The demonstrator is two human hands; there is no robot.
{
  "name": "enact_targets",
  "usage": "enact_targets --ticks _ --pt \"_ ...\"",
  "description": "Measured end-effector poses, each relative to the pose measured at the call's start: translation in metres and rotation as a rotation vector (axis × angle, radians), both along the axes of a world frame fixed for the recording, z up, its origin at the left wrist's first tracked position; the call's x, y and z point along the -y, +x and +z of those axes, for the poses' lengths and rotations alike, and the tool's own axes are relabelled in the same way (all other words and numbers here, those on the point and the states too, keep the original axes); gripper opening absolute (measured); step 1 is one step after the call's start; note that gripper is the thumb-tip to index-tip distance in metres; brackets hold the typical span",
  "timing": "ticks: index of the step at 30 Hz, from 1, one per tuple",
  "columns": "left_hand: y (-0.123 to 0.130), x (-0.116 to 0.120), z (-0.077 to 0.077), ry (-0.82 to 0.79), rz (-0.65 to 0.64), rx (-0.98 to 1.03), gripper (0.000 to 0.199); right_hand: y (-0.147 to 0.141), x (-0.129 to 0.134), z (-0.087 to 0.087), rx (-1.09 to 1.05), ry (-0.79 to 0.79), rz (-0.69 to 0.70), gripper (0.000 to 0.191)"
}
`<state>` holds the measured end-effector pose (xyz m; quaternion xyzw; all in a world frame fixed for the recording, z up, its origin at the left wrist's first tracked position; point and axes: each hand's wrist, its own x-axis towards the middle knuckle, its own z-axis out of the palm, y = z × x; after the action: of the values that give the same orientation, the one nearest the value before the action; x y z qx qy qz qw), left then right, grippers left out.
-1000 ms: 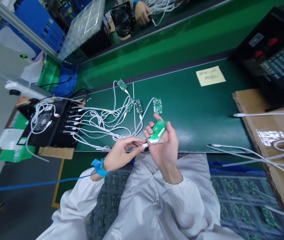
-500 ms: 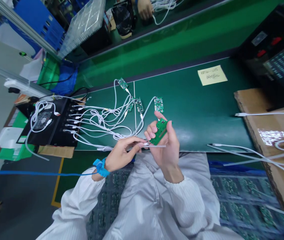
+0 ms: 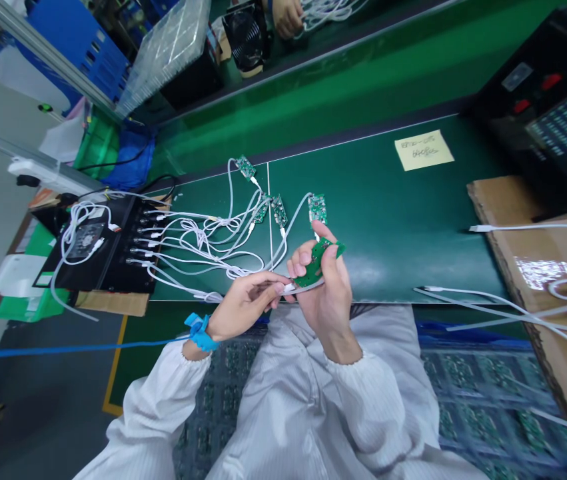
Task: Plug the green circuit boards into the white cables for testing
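A green circuit board (image 3: 312,267) is gripped between the thumb and fingers of my right hand (image 3: 330,293), tilted above my lap at the bench's front edge. My left hand (image 3: 246,300), with a blue wrist strap, pinches the white plug of a cable (image 3: 288,288) against the board's lower left corner. Whether the plug is seated there, I cannot tell. Just beyond my hands lies another circuit board (image 3: 317,208) with a white cable on it. Further left, several small boards (image 3: 278,211) rest on the green bench top, joined to white cables (image 3: 203,233).
On the left, a black box (image 3: 113,267) takes the row of cables. A yellow note (image 3: 424,151) lies at the back right. Cardboard (image 3: 498,200) and loose white cables (image 3: 483,298) are on the right. Trays of boards (image 3: 493,393) sit below. Across the bench shows another person's hand (image 3: 287,17).
My right hand has turned the board slightly and drawn it a little left, thumb now over its edge. The white cable piece below it now bends. Across the bench, the other person's hand shifted slightly.
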<state>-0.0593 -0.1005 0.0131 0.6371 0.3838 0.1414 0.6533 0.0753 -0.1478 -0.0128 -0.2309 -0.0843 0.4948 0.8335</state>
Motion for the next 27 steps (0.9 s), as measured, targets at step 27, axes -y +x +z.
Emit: enact_targets --ticks 27 --pt "-0.001 -0.002 0.004 -0.080 -0.012 0.012 0.041 0.027 -0.027 0.001 -0.007 -0.124 -0.042 0.051"
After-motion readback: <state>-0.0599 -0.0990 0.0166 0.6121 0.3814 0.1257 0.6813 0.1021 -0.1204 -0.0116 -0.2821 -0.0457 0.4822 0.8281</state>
